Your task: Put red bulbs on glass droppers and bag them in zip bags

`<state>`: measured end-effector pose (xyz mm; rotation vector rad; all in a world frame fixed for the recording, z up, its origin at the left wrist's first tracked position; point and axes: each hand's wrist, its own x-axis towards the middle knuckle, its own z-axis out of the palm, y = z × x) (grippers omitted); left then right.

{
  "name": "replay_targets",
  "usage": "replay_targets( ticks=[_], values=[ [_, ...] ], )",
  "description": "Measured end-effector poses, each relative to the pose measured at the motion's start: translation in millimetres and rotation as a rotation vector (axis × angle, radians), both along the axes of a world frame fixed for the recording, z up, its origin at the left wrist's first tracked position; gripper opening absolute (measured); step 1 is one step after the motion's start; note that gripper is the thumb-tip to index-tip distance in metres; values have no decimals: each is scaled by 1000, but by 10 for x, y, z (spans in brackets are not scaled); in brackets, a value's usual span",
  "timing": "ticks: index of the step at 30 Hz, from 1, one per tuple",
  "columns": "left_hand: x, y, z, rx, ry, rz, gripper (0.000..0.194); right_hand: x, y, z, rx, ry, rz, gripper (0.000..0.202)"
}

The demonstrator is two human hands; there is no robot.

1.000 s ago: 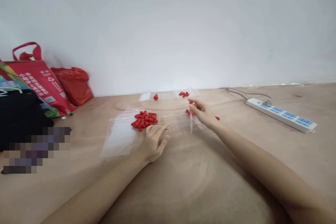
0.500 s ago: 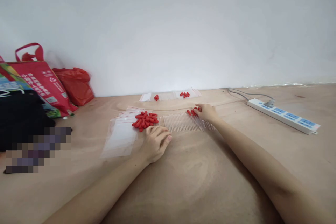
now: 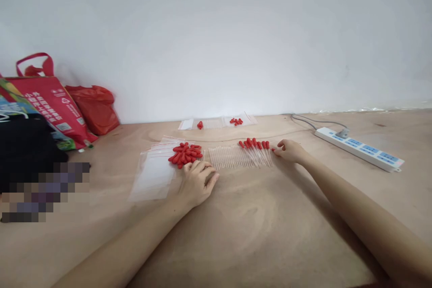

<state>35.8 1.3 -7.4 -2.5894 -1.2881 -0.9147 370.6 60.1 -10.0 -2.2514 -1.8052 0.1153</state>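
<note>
Beside the pile of red rubber bulbs [image 3: 185,154], my left hand [image 3: 198,182] lies on the table, its fingers loosely bent and the thumb apart; I see nothing held in it. To its right stretches a row of thin clear glass tubes [image 3: 222,157]. At the right end of that row lie several droppers [image 3: 256,150], tubes with red bulbs fitted, bulbs pointing away from me. My right hand [image 3: 290,150] is just beyond them, thumb and fingertips pinching a small red bulb [image 3: 273,150]. Whether a tube is attached to that bulb cannot be made out.
Clear zip bags [image 3: 151,175] lie fanned under and left of the bulb pile. Near the wall is a second set of small bags [image 3: 248,119] with red bulbs. A power strip [image 3: 359,148] lies right; a red shopping bag [image 3: 56,103] and black cloth [image 3: 30,153] lie left.
My right hand has moved right, off the bulbs at the row's end, uncovering the droppers there. My left hand has hardly moved. The view has shifted slightly.
</note>
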Motion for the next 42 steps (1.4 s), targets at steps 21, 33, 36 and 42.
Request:
replay_targets(
  ticks=[21, 33, 36, 42],
  values=[
    [-20, 1, -23, 2, 13, 10, 11, -613, -141, 77, 33, 45, 216, 18],
    [-13, 2, -20, 0, 16, 10, 11, -747, 4, 149, -95, -82, 120, 16],
    [-10, 5, -27, 0, 12, 12, 12, -761, 15, 130, -94, -78, 104, 14],
    [-12, 10, -30, 12, 13, 11, 12, -708, 2, 149, -82, -57, 90, 12]
  ],
)
